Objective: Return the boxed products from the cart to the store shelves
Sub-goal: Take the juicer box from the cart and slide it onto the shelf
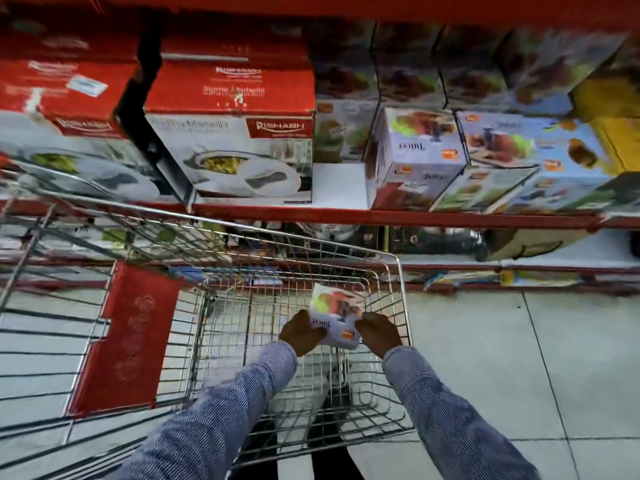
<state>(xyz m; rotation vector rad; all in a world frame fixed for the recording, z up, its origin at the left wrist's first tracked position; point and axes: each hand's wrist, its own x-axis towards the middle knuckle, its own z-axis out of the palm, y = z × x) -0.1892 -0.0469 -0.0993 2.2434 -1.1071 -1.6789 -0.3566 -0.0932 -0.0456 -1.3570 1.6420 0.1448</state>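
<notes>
Inside a wire shopping cart (403, 306), one small juicer box (337, 318), gripped from both sides: left hand (300, 333) closed on its left edge, right hand (377, 333) closed on its right edge, both in blue striped sleeves (446, 410). Held low in the basket, toward the far right corner, lettering upside down, tilted. Red panel (128, 337) hanging on the cart's left side, over the tiled floor (519, 358). Beyond the cart, a red-edged store shelf (381, 218) stacked with boxed goods: two large red-and-white Rishabh dinnerware boxes (239, 133) at far left, side by side, the leftmost cut off by the frame. To their right, one matching juicer box (415, 157) standing at the shelf front with a bare white gap beside it, and several more boxes of the same print behind and to the right, too blurred to count. Yellow box (609, 129) at far right edge. Lower shelf (519, 263) behind the cart's far rim, contents dark and unclear.
</notes>
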